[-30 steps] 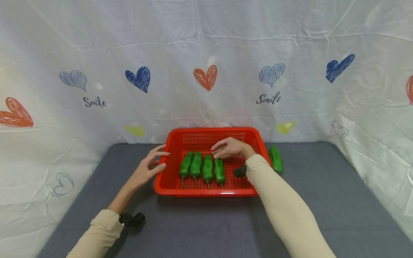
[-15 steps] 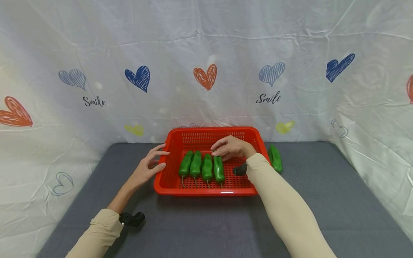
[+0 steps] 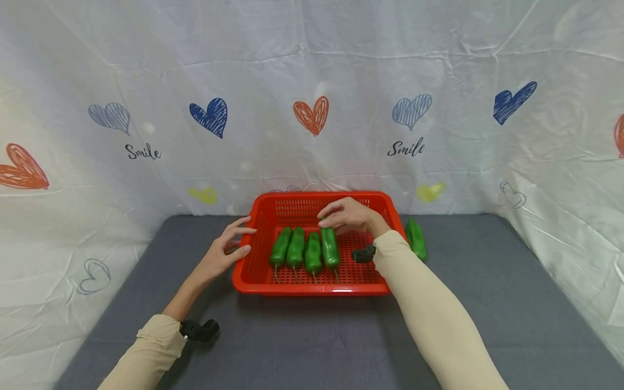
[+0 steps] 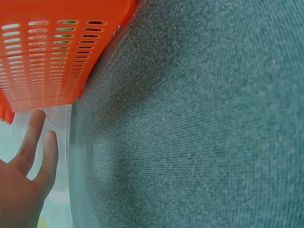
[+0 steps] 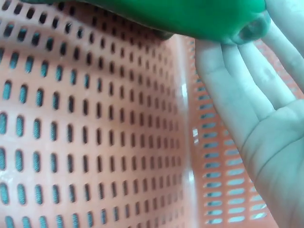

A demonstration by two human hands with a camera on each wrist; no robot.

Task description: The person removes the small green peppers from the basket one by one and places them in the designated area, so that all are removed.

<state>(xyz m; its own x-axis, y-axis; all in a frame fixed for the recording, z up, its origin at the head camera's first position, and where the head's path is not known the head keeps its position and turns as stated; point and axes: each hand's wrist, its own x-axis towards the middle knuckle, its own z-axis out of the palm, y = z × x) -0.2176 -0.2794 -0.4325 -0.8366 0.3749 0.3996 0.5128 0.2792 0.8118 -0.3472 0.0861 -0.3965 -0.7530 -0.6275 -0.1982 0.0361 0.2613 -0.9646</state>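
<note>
In the head view a red slotted basket (image 3: 312,290) holds several green peppers lying side by side, stems toward me. My right hand (image 3: 352,215) pinches the far tip of the rightmost green pepper (image 3: 330,250), whose tip end is raised. The right wrist view shows that pepper (image 5: 190,16) against the fingers above the basket floor (image 5: 95,123). My left hand (image 3: 225,252) rests its fingertips on the basket's left rim, fingers spread and fairly straight. Three other peppers, among them the middle green pepper (image 3: 296,248), lie to the left of the one I pinch.
Outside the basket, by its right side, one more green pepper (image 3: 416,240) lies on the grey tabletop (image 3: 312,341). A white cloth (image 3: 356,108) printed with hearts hangs behind the table.
My right hand has risen slightly with the rightmost pepper, lifting its far end and drawing it up a little from where it lay. The left hand has stayed at the rim.
</note>
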